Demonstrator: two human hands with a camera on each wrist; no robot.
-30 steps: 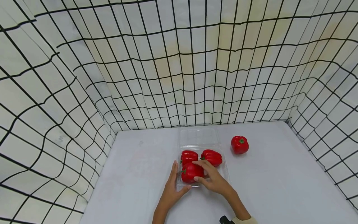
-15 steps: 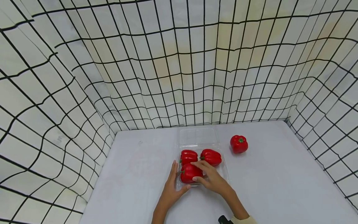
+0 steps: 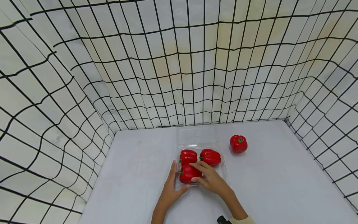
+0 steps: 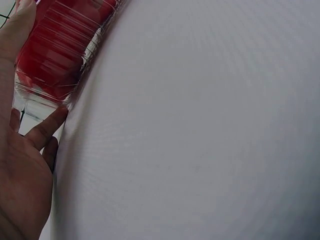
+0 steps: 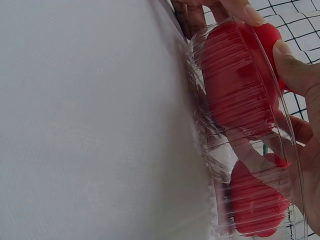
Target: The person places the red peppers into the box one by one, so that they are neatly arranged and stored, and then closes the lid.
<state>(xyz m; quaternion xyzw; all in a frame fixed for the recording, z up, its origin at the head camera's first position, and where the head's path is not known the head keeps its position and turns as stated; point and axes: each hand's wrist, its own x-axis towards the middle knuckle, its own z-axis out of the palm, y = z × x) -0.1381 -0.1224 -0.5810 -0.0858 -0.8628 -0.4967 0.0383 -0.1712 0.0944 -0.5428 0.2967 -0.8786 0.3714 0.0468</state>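
Observation:
A clear plastic clamshell container (image 3: 224, 168) sits on the table with its lid (image 3: 198, 137) folded back. Three red bell peppers are in it: one at the back left (image 3: 188, 156), another at the back right (image 3: 210, 157), and the front-left pepper (image 3: 186, 174). My right hand (image 3: 211, 179) grips that front pepper, fingers over its top and thumb on the near side; the right wrist view shows this pepper (image 5: 237, 75) through the ribbed wall. Along the container's left side rests my left hand (image 3: 170, 189), fingers straight, thumb near the front corner.
A fourth red bell pepper (image 3: 238, 143) stands on the white table (image 3: 279, 174), right of the lid. Black netting (image 3: 205, 71) over white sheeting rises behind the table and at both sides.
The front pepper and my right hand have shifted very slightly to the left within the view, along with the whole scene. Both hands keep the same hold.

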